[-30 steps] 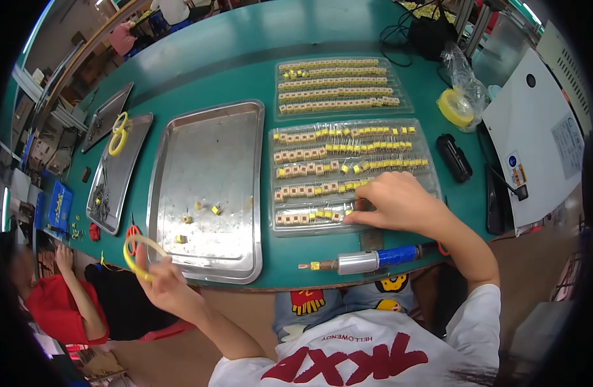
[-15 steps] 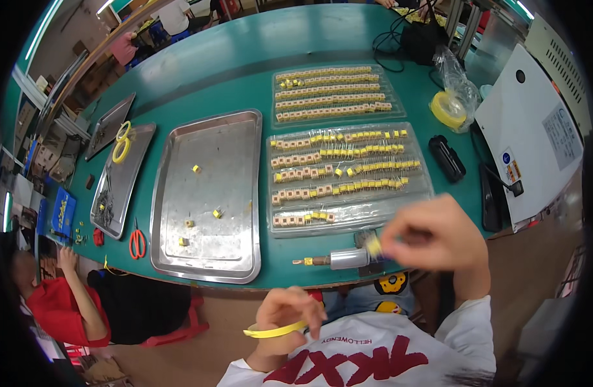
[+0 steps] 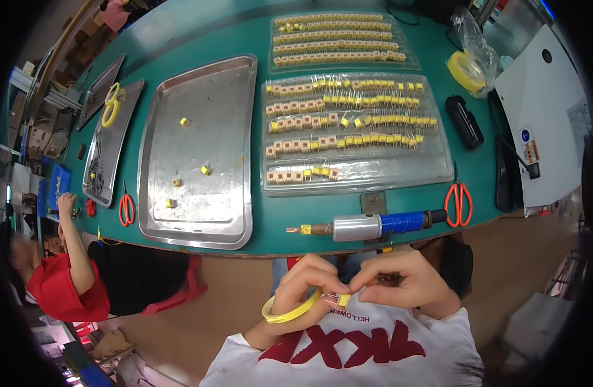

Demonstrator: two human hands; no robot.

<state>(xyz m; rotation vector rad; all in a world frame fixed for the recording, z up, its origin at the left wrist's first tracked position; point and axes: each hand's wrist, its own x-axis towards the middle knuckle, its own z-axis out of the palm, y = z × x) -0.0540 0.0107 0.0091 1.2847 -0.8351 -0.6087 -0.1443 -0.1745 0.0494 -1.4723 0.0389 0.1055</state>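
Note:
In front of my shirt, my left hand pinches a small yellow transformer coil whose thin metal pins point toward my palm. A ring of yellow tape hangs around the same hand. My right hand meets it from the other side, thumb and forefinger closed close by the coil. Whatever those fingertips grip is too small to make out. Just beyond my hands, at the table's edge, lies a silver and blue cylindrical tool with a yellow coil body on its narrow tip.
Two clear plastic trays hold rows of coils. On the left, a large metal tray carries several loose ones. Orange-handled scissors, a black case and a white machine stand right. A co-worker in red sits left.
My right hand has come down and left from over the tool to join my left hand. A coil now shows between them. The tool's blue part and the right scissors are uncovered; the view has shifted.

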